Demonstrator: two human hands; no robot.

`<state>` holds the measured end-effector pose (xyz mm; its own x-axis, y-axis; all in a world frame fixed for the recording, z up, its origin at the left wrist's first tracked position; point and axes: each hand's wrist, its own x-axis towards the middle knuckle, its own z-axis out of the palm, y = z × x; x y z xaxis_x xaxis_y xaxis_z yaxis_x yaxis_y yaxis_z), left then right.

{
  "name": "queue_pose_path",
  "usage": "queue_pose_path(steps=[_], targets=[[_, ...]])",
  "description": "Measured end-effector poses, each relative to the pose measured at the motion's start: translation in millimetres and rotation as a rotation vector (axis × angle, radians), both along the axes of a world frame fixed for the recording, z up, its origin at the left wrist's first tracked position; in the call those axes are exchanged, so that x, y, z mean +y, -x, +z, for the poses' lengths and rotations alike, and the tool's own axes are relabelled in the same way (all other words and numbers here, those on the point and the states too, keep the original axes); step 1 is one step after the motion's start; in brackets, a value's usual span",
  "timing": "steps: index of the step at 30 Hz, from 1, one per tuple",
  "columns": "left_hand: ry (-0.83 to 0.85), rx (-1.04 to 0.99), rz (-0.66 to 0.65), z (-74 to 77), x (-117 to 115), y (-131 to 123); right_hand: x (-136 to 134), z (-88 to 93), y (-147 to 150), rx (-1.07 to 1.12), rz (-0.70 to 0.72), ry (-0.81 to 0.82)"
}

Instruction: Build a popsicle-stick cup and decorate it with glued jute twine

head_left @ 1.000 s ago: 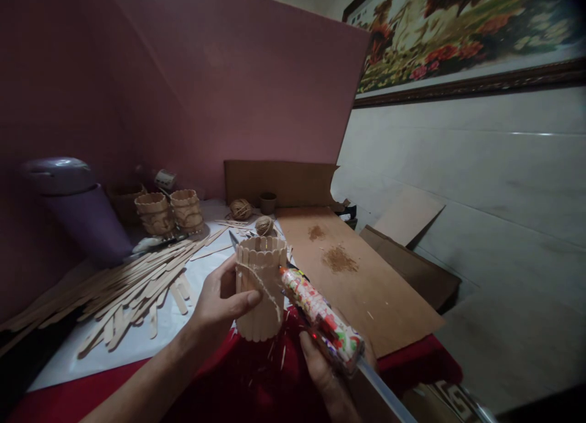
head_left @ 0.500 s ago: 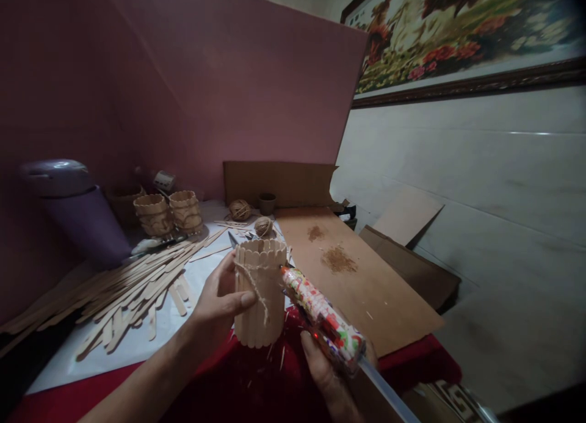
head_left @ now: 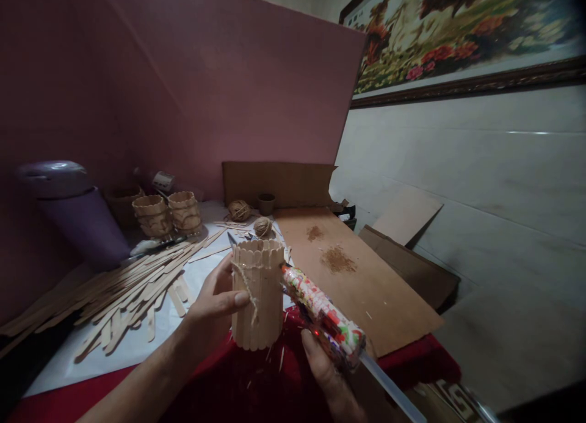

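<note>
A cup made of upright wooden sticks (head_left: 268,301) is held by my left hand (head_left: 217,298), thumb on its front and the other fingers behind its left side. A twine cord (head_left: 249,292) hangs slantwise down the front of the cup, from near the rim. In my right hand (head_left: 327,368) is a glue gun with a floral pattern (head_left: 325,307), a long glue stick coming out of its back. The orange tip of the gun is at the cup's upper right side; whether it touches cannot be told.
Loose wooden sticks (head_left: 151,289) fan across white paper at left. Behind them stand two stick cups (head_left: 184,212) and a purple flask (head_left: 86,221). Twine balls (head_left: 262,227) and a small pot (head_left: 266,204) lie farther back. A brown board (head_left: 366,289) with brown crumbs is at right.
The stick cup has turned slightly in my left hand and shifted a little left, its twine end moving left too. My right hand and the glue gun have hardly moved.
</note>
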<state>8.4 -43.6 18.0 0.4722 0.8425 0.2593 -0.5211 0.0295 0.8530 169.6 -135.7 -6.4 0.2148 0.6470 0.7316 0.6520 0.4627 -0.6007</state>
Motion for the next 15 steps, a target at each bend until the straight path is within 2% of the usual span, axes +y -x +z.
queue_pose_path(steps=[9, 15], targets=[[0.117, -0.036, -0.008, -4.7, 1.2, 6.7, -1.0, -7.8, -0.6, 0.014, -0.043, -0.008], [0.095, -0.026, -0.003, 1.0, -0.7, 3.8, 0.6, -6.7, -3.0, -0.02, -0.038, -0.022]])
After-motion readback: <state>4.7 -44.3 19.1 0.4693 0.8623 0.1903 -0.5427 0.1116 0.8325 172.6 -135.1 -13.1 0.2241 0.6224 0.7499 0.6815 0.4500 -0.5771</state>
